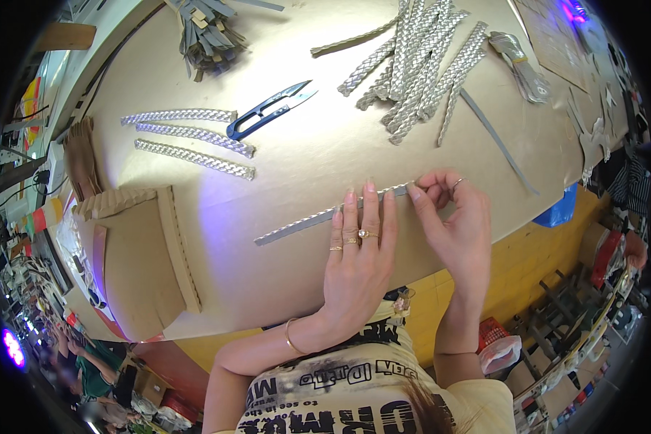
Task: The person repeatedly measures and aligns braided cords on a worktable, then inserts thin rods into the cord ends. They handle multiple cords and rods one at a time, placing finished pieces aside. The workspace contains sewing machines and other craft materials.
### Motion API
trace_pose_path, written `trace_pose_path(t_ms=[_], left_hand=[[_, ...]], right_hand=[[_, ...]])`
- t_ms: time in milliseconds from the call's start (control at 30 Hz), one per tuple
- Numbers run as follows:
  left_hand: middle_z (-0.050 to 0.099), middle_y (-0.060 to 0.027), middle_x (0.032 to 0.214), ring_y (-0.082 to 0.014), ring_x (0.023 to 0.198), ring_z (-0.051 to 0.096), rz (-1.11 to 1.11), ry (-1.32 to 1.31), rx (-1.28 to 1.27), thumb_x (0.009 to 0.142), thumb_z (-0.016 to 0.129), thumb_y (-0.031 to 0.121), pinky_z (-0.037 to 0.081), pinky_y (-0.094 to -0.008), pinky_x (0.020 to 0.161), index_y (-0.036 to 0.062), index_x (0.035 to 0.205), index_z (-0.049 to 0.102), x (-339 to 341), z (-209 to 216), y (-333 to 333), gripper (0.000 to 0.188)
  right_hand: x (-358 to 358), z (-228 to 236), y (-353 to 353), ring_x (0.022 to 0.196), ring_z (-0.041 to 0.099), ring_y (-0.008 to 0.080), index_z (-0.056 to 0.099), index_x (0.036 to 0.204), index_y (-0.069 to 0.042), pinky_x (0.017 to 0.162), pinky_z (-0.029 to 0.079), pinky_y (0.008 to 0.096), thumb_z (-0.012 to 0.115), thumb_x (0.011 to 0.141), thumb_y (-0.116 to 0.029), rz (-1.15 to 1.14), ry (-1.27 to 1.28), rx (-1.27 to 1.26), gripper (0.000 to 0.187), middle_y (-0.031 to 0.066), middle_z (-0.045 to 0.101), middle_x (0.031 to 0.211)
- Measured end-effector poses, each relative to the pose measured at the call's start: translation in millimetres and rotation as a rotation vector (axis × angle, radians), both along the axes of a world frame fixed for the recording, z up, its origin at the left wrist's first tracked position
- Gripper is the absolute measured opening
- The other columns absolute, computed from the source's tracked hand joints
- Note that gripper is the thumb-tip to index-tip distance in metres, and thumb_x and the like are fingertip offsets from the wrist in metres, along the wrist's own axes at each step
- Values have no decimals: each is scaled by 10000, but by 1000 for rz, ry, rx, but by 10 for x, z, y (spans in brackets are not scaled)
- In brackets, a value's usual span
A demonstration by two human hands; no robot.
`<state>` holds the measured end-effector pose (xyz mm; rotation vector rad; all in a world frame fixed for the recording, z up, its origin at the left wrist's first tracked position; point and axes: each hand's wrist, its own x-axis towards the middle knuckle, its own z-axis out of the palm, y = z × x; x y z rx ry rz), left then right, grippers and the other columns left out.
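Note:
A narrow grey strip [295, 228] with a braided, pale edge lies slantwise on the table in front of me. My left hand [362, 246] rests flat across it, fingers stretched out and pressing it down. At the strip's right end, my right hand [452, 210] pinches the tip between thumb and forefinger. Part of the strip is hidden under my left fingers. Beyond my hands lie blue-handled thread snips [267, 110], their blades pointing away to the right. Three short braided straps [194, 137] lie beside the snips on the left.
A pile of braided straps [419, 65] lies at the far side, with a thin grey strip [498, 141] near it. A bundle of grey strips [206, 36] sits at the far left. Brown panels [137, 260] lie at the table's left, and a wrapped bundle [521, 66] at the right.

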<state>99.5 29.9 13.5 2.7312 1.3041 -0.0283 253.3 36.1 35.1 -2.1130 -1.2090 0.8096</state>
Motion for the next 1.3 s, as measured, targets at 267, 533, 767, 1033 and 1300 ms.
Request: trace_pose_path(t_ms=[267, 533, 767, 1033, 1300], left_hand=[[476, -181, 1479, -338, 1325, 513, -12, 27, 69, 930, 524, 159, 401, -409, 1117, 108, 1428, 516, 5, -19, 7, 500], [347, -140, 1579, -356, 1431, 362, 44, -64, -85, 931, 570, 311, 295, -510, 1160, 150, 1508, 422, -212, -91, -41, 617], [233, -143, 1627, -373, 1477, 255, 329, -192, -289, 933, 527, 580, 222, -567, 1176, 155, 1556, 315, -1128, -58, -129, 783], [203, -225, 1614, -374, 1499, 189, 464, -360, -180, 966, 506, 524, 175, -539, 1192, -10, 1531, 271, -1299, -91, -229, 812], [190, -270, 1601, -416, 1488, 189, 444, -439, -104, 936, 564, 456, 172, -520, 1203, 3, 1520, 301, -1305, -157, -240, 785]], right_hand=[[-171, -117, -318, 1015, 560, 291, 654, 1266, -146, 851, 441, 409, 620, 831, 22, 237, -494, 202, 467, 123, 582, 1176], [-306, -393, -496, 1157, 519, 348, 610, 1350, -255, 944, 405, 459, 616, 815, -5, 161, -718, 89, 591, 132, 553, 1295], [-256, -437, -481, 1170, 520, 370, 645, 1335, -202, 997, 416, 457, 566, 845, 11, 187, -732, 204, 540, 191, 526, 1340], [-233, -420, -475, 1182, 513, 363, 598, 1379, -149, 993, 412, 467, 533, 925, -20, 205, -839, 311, 476, 178, 525, 1342], [-579, -314, -155, 1150, 540, 362, 557, 1367, -60, 971, 414, 481, 643, 927, -115, 594, -739, 366, 451, 207, 549, 1271]])
